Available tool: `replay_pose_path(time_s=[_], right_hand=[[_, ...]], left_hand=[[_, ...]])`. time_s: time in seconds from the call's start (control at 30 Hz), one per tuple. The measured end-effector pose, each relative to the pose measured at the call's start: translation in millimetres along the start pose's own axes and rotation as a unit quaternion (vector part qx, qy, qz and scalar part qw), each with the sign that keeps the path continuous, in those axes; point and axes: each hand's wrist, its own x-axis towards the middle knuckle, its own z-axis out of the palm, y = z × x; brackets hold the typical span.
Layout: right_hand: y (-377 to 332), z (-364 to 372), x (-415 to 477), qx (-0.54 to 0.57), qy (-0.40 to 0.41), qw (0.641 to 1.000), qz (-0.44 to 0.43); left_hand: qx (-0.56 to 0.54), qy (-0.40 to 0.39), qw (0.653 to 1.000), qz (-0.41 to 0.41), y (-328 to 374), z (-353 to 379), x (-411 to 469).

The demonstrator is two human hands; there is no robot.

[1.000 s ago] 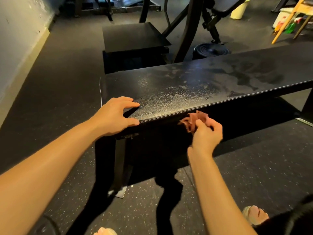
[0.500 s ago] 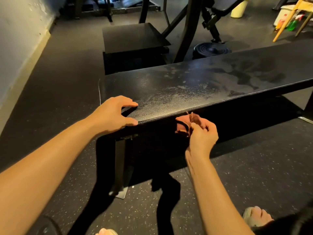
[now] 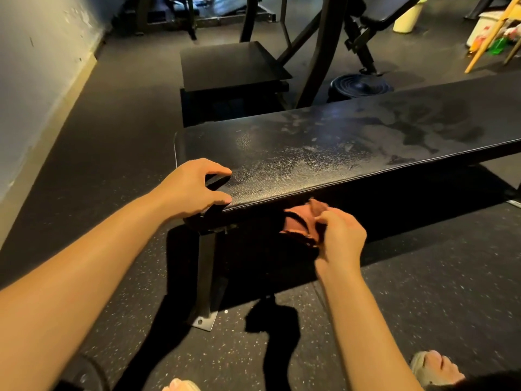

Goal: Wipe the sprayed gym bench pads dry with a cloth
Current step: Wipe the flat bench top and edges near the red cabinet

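A long black bench pad (image 3: 324,148) crosses the view, its top mottled with wet streaks and dried patches. My left hand (image 3: 194,187) rests on the pad's near left corner, with curled fingers on top and the thumb along the front edge. My right hand (image 3: 339,235) grips a crumpled reddish-brown cloth (image 3: 298,224) against the pad's dark front side, just below the top edge. Part of the cloth is hidden behind my fingers.
A second black pad (image 3: 228,63) stands behind the bench, with black machine frames (image 3: 321,49) beside it. A weight plate (image 3: 358,86) lies on the floor. A pale wall (image 3: 33,80) runs along the left. Yellow legs and bottles (image 3: 496,38) sit far right. The bench leg (image 3: 204,277) stands below my left hand.
My right hand has slid the cloth leftward along the pad's front side and slightly lower. My left hand has stayed on the corner.
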Motion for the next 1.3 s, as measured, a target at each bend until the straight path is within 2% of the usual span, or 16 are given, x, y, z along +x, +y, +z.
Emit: replay_pose_path(time_s=[0.07, 0.13, 0.2, 0.3, 0.43, 0.53, 0.6, 0.7, 0.77, 0.83, 0.93, 1.03, 1.07, 1.17, 1.23, 1.3], right_hand=[[-15.8, -10.4, 8.4, 0.024, 0.059, 0.997, -0.044], [-25.3, -10.2, 13.4, 0.054, 0.075, 0.994, -0.059], [-25.2, 0.3, 9.5, 0.091, 0.037, 0.994, -0.047], [-12.0, 21.8, -14.6, 0.053, 0.014, 0.996, -0.064], [32.4, 56.2, -82.1, 0.005, -0.138, 0.99, -0.04], [45.9, 73.2, -119.0, -0.072, -0.269, 0.959, -0.048], [33.6, 73.7, -118.3, -0.077, -0.247, 0.962, -0.084], [-4.5, 57.8, -70.7, -0.073, -0.094, 0.976, -0.18], [-26.2, 40.2, -31.6, -0.136, 0.002, 0.955, -0.264], [-33.6, 33.2, -16.2, -0.196, 0.006, 0.924, -0.328], [-19.6, 45.6, -37.3, -0.247, -0.116, 0.885, -0.378], [-14.2, 57.2, -59.4, -0.3, -0.294, 0.857, -0.3], [-19.8, 57.9, -59.8, -0.316, -0.329, 0.85, -0.264], [-50.5, 45.6, -38.7, -0.308, -0.311, 0.877, -0.2], [-78.3, 32.5, -21.0, -0.295, -0.28, 0.896, -0.179], [-105.2, 23.2, -8.4, -0.313, -0.273, 0.899, -0.138]], left_hand=[[0.004, 0.016, 1.0, -0.013, -4.0, -1.0, -1.6], [0.001, 0.022, 0.999, -0.027, -8.9, -3.0, -4.2], [-0.008, 0.016, 0.999, -0.035, -13.1, -5.1, -6.3], [-0.023, 0.015, 0.998, -0.048, -16.9, -7.6, -8.8], [-0.034, 0.027, 0.997, -0.065, -17.3, -9.1, -10.5], [-0.029, 0.035, 0.996, -0.071, -17.7, -9.3, -13.5], [-0.035, 0.038, 0.996, -0.077, -21.7, -11.0, -15.7], [-0.041, 0.023, 0.996, -0.077, -25.7, -13.3, -17.5], [-0.039, 0.01, 0.997, -0.073, -23.0, -13.5, -18.0], [-0.04, 0.012, 0.997, -0.072, -19.4, -13.5, -17.8], [-0.045, 0.02, 0.996, -0.069, -10.9, -13.1, -17.8], [-0.051, 0.022, 0.997, -0.052, 3.2, -10.2, -17.6], [-0.055, 0.029, 0.997, -0.051, 7.4, -9.1, -17.5], [-0.095, 0.038, 0.994, -0.038, 21.6, -7.4, -16.7], [-0.152, 0.022, 0.988, -0.01, 35.7, -5.4, -17.4], [-0.22, -0.007, 0.975, 0.011, 55.2, -3.3, -19.1]])
